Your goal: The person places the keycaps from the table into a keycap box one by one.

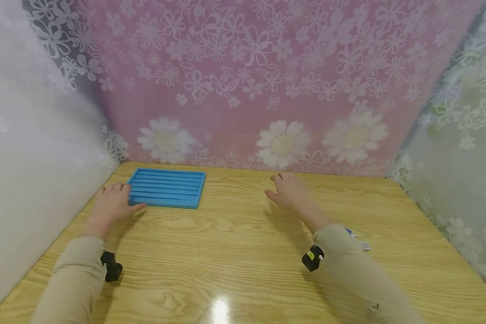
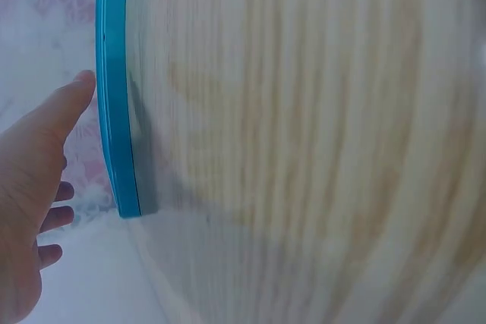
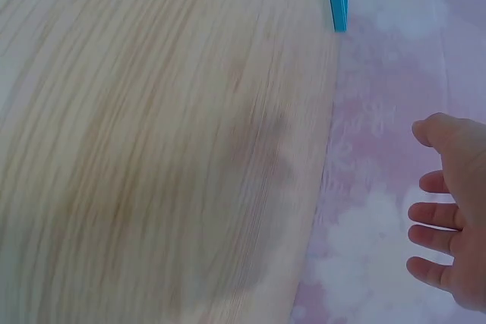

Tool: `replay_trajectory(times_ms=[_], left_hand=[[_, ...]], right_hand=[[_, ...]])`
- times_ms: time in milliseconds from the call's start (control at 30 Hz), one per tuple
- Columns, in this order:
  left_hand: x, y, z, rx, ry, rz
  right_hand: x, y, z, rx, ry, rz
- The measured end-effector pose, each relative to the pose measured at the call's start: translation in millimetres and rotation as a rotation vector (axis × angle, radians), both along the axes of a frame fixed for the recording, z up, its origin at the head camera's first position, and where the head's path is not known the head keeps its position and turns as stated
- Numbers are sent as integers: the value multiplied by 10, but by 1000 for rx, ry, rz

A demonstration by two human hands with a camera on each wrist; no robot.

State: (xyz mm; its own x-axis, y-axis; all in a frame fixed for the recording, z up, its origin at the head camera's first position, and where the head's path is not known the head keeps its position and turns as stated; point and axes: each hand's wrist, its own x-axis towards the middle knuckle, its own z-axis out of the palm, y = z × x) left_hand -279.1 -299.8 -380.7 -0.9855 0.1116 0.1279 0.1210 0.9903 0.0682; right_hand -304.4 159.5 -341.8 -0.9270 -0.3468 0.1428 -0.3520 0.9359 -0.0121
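In the left middle of the head view, a blue rectangular tray with long parallel ribs (image 1: 166, 188) lies flat on the yellowish wood-grain table (image 1: 227, 247). The bare left hand (image 1: 112, 202) is at its left side, the fingers a little apart and the thumb stretched away — whether it touches the tray, I cannot tell. Right of centre, the bare right hand (image 1: 289, 193) hangs above the table; its fingers are slightly bent, with the thumb standing apart. In the lower right, small blue and white pieces (image 1: 365, 246) are partly behind the beige sleeve (image 1: 360, 270) — too small to identify. A pink backdrop with white flowers (image 1: 235, 117) fills the upper frame
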Motion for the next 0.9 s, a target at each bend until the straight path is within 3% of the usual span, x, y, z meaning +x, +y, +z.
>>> replay_trajectory(times_ms=[400, 633, 900], left_hand=[[-2, -228, -12, -26, -38, -55], [21, -276, -48, -3, -59, -82], [-44, -323, -78, -44, -110, -89]], right_hand=[[-20, -1124, -20, 114, -38, 182], [-19, -1515, -106, 178, -60, 207], [-30, -1829, -272, 242, -79, 249]])
